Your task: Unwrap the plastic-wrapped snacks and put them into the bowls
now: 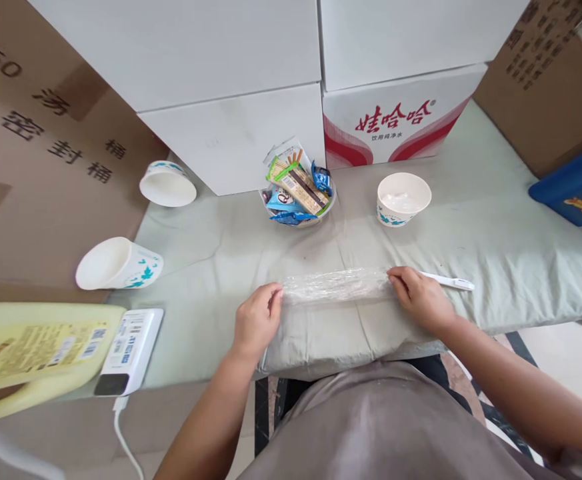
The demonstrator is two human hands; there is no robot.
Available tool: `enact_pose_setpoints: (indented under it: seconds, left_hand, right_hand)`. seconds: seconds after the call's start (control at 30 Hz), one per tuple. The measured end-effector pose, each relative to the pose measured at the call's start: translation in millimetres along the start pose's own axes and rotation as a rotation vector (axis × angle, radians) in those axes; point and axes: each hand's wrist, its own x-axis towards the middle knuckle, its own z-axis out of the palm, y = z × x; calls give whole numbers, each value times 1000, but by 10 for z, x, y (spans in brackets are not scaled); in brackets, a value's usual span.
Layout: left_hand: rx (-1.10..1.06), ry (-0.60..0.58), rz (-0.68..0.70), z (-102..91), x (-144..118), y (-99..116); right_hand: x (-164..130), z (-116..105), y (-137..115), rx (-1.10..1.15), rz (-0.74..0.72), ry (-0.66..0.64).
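A crumpled strip of clear plastic wrap [335, 285] is pinched at both ends. The left hand [255, 320] is curled closed on the strip's left end, fingers folded over it, and the right hand [421, 297] is clamped on the right end the same way, so both grips are closed on the wrap. The strip is stretched flat between them, lying on the pale green cloth [495, 240] spread over the worktop, right near the front edge.

Just past the right hand, a white pen-like stick [448, 282] is seen lying on the cloth. Further back, a small bowl of snack packets [298, 190] is parked in the middle, with an upright paper cup [403, 199] to its right. Two more paper cups are tipped on their sides at the left, one near [118, 265] and one far [167, 184]. White boxes [231, 93] and a red-printed carton [395, 123] are stacked behind; brown cardboard [31, 133] is on the left.

Both forearms are angled inward from the bottom, wrists low, knuckles up.
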Motion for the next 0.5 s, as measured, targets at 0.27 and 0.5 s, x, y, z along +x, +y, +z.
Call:
enact_pose_setpoints:
  seconds: [0.27,0.5]
  left_hand:
    - [218,-58,-169,221,208,-19]
    - [166,55,226,192,138,419]
  right_hand:
    - [269,138,-62,-276,135,-86]
    - [199,130,-305,-156,-286,43]
